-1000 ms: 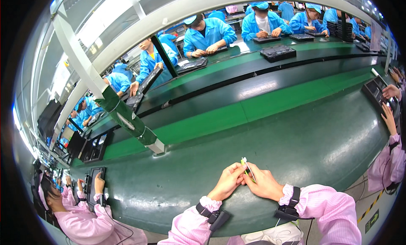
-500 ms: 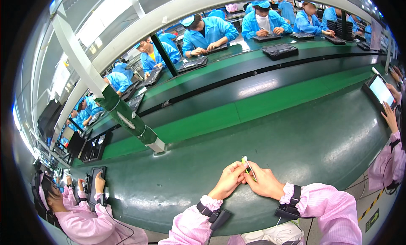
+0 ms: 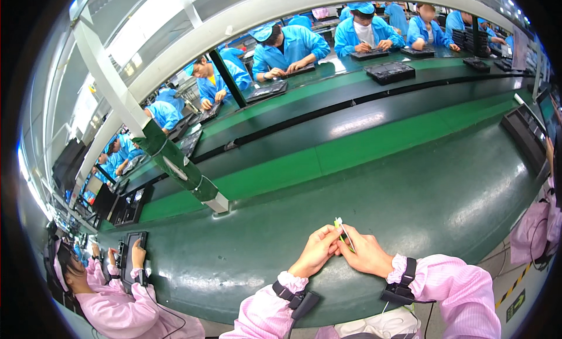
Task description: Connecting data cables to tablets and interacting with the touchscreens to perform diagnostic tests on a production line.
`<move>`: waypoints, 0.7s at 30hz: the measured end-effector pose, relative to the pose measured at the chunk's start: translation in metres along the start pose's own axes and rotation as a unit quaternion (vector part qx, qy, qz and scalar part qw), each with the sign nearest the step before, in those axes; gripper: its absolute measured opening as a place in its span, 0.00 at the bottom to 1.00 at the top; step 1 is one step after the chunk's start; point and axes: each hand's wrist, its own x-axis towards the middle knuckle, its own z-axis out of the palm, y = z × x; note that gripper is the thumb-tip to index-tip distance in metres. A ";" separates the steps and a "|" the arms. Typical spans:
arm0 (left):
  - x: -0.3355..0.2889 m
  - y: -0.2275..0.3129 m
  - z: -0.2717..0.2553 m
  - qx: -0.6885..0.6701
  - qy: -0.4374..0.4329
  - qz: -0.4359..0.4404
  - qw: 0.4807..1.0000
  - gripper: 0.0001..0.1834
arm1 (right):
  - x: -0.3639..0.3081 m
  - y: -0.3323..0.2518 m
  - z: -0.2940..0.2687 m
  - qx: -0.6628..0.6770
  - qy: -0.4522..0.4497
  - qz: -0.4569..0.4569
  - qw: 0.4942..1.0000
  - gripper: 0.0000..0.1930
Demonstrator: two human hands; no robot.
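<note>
My left hand (image 3: 316,250) and my right hand (image 3: 367,252) meet above the green tabletop (image 3: 234,263), fingers pinched together. Between their fingertips is a small thin item with bright green, white and dark parts (image 3: 338,222). Its green and white end pokes up past the fingers, and a slim pale edge runs along my right fingers. The rest is covered, so its kind is unclear. Pink sleeves and black wrist straps (image 3: 288,292) are on both my arms.
A white-footed post (image 3: 218,203) stands on the table ahead. At left a person in pink handles a dark tablet-like panel (image 3: 138,263). A black tray (image 3: 525,137) lies at right. Beyond, a dark conveyor (image 3: 363,116) passes people in blue; a black unit (image 3: 390,72) sits there.
The bright screen and the hands of the person at right have shifted toward the right edge, baring the black tray. My hands stay almost still with the small item.
</note>
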 end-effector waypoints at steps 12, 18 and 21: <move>-0.001 0.001 0.003 -0.001 0.005 0.002 1.000 0.08 | 0.000 -0.003 -0.002 0.000 -0.006 0.007 1.000 0.22; -0.001 -0.001 0.000 -0.005 -0.003 0.002 1.000 0.08 | 0.000 -0.003 -0.002 -0.001 -0.010 0.014 1.000 0.22; 0.000 0.000 0.002 -0.005 -0.006 0.002 1.000 0.08 | 0.000 -0.001 -0.001 0.001 -0.007 0.010 1.000 0.22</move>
